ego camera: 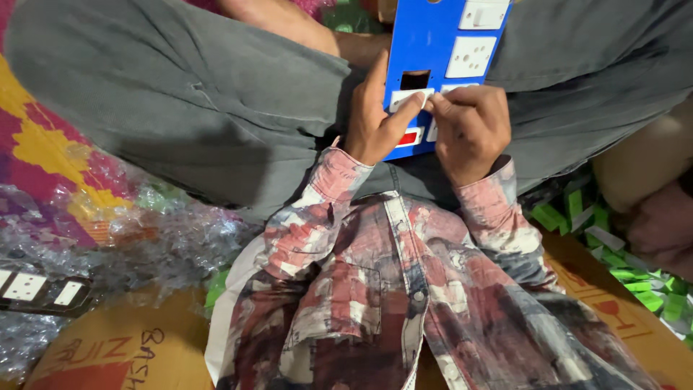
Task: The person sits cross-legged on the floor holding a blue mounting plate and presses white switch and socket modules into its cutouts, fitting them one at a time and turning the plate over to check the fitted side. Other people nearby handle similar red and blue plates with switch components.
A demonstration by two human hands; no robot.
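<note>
A blue switch-board panel (426,36) rests on my lap, with white sockets and switches set in it and one empty rectangular cutout. My left hand (375,119) holds the panel's left edge, its thumb pressing on a small white switch piece (408,98) just below the cutout. My right hand (469,130) pinches the same white piece from the right with its fingertips. A red rocker switch (408,137) shows low on the panel between my hands.
Grey trousers (180,108) cover my crossed legs. Crumpled bubble wrap (144,238) lies at the left beside a black panel with white switches (36,289). A cardboard sheet (108,347) is below it. Green and white small packets (621,253) are piled at the right.
</note>
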